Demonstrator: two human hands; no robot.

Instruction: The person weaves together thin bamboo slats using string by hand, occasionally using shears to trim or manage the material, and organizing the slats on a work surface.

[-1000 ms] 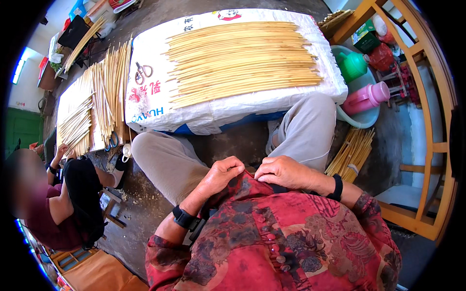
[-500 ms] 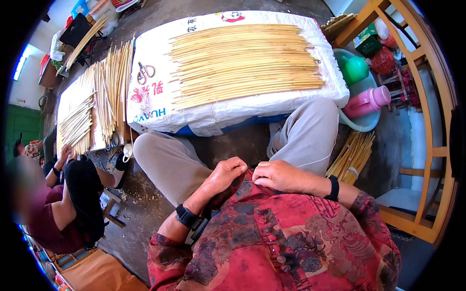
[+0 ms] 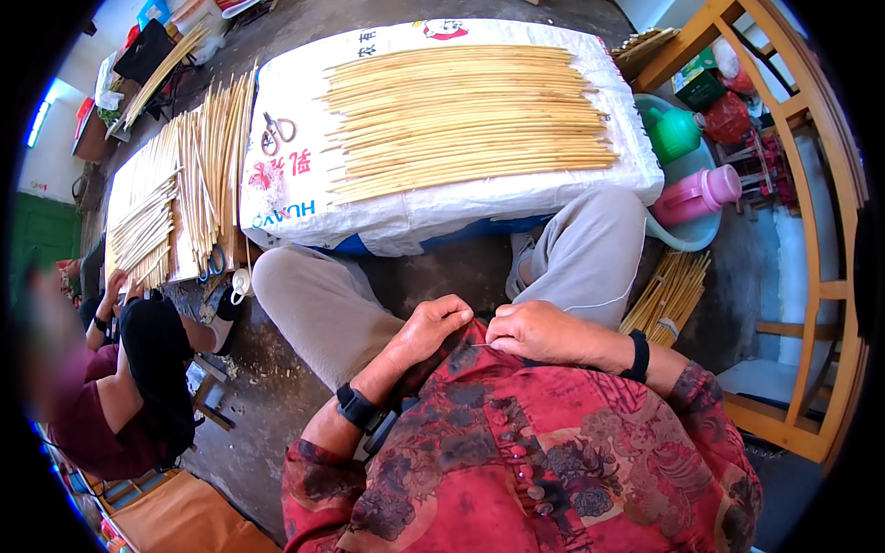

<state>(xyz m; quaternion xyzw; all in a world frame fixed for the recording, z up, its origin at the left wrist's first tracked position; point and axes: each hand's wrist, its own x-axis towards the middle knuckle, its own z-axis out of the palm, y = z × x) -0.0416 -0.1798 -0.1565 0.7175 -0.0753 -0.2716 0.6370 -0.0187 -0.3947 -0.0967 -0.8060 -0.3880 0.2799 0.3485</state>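
Close together over my lap, both hands are closed at the front of my red patterned shirt (image 3: 516, 433). My left hand (image 3: 431, 327) has its thumb and fingers pressed together; what lies between them is too small to make out. In a pinch, my right hand (image 3: 544, 332) holds a thin pale thread (image 3: 478, 345) that runs a short way leftward from the fingertips. Beyond my knees, a row of long pale sticks (image 3: 470, 120) lies side by side on a table covered with white woven sacking (image 3: 424, 217). Scissors (image 3: 277, 135) lie left of the sticks.
At the left, more sticks (image 3: 207, 166) lie on a second low table, where a co-worker's hands (image 3: 118, 288) are busy. A basin (image 3: 705, 230) at the right holds a pink thermos (image 3: 698, 195) and a green jug (image 3: 676, 134). A stick bundle (image 3: 668, 295) stands below it, beside a wooden frame (image 3: 820, 323).
My right hand has shifted very slightly right, and the thread remains at its fingertips. My left hand stays almost in place. The co-worker's hands at the left have moved a little.
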